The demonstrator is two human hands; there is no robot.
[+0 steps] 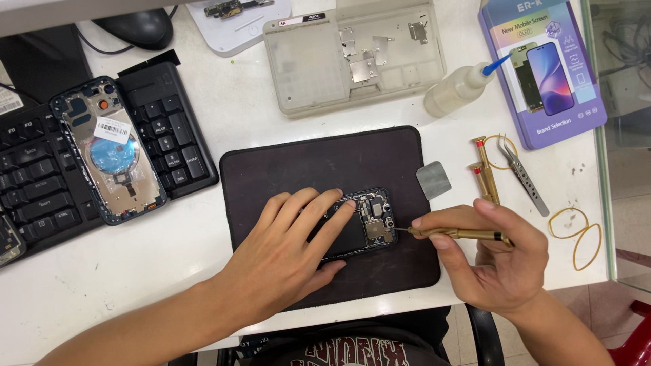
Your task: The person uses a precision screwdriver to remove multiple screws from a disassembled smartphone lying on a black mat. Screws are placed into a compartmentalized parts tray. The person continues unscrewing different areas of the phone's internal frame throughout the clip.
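**Pinning the opened phone while the screwdriver comes in from the right**

Lying across the white table (224, 115), the black work mat (325, 163) takes up the middle, its long side running left to right. On its lower half sits the opened phone (366, 220), long axis also left to right, with the circuit-board end pointing toward my right.

I press my left hand (291, 251) flat over the battery end, fingers spread and open, holding the phone down rather than gripping it. My right hand (495, 254) is closed in a pinch around the brass screwdriver (461, 234), which lies nearly level, pointing left. Its tip meets the small metal shield (378, 232) at the phone's right end, so my right hand is the nearer one to the exposed board.

Just beyond the mat's right edge lie a metal pry card (434, 179), two spare brass screwdrivers (485, 173) and tweezers (522, 173), apart from both hands.
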